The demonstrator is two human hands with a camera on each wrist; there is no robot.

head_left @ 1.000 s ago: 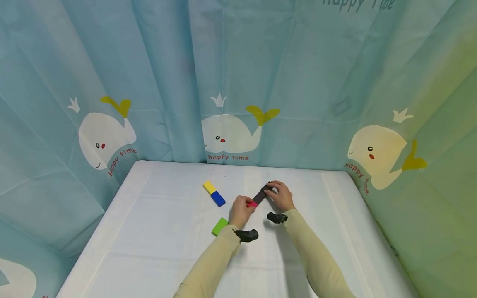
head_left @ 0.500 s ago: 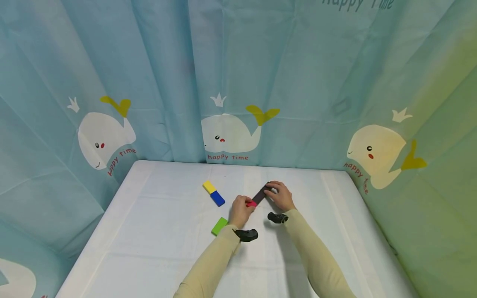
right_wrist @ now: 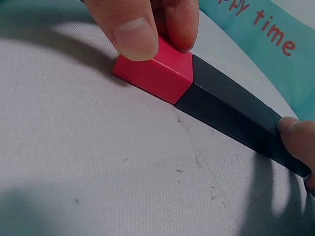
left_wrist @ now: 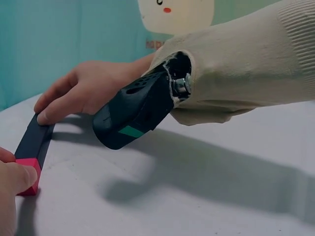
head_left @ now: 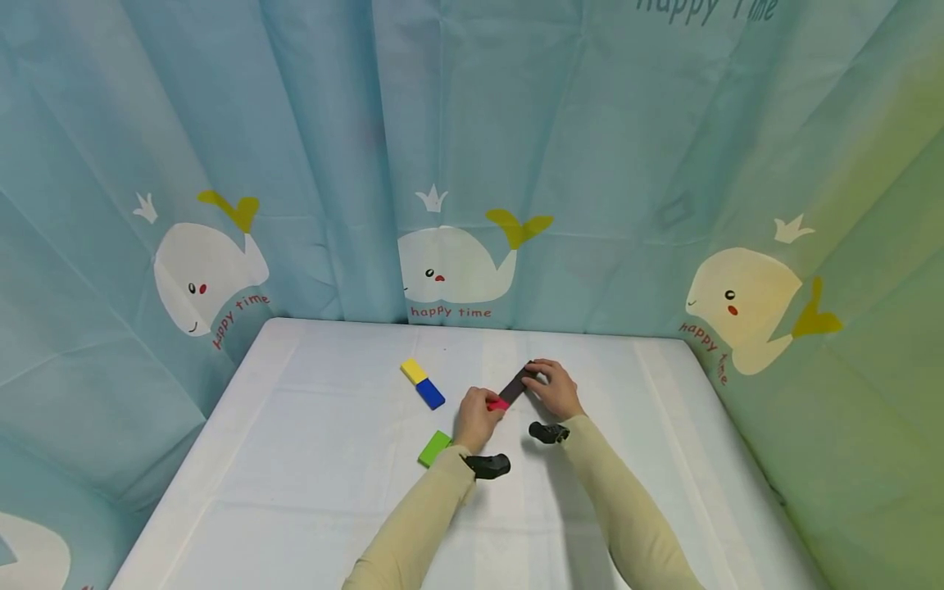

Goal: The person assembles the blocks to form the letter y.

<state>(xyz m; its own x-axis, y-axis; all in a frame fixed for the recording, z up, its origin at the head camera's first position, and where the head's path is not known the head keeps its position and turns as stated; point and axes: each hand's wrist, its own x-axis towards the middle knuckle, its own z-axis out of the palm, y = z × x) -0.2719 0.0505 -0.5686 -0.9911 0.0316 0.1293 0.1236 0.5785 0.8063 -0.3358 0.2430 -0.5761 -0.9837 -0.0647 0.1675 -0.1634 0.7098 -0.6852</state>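
Note:
A red block (right_wrist: pixel 165 81) lies on the white table, end to end with a long black piece (right_wrist: pixel 226 105). Together they form one straight bar, slanting away to the right in the head view. My left hand (head_left: pixel 478 416) pinches the red block between thumb and fingers, the thumb on its near side. At the far end of the bar, my right hand (head_left: pixel 558 391) grips the black piece. A faint seam shows on the black piece near the right thumb in the right wrist view. The fingers hide part of both ends.
A yellow block (head_left: pixel 414 370) and a blue block (head_left: pixel 431 393) lie end to end to the left. Beside the left wrist is a green block (head_left: pixel 434 448), partly behind the sleeve. A blue curtain (head_left: pixel 457 164) with whale prints hangs behind the table (head_left: pixel 295 459).

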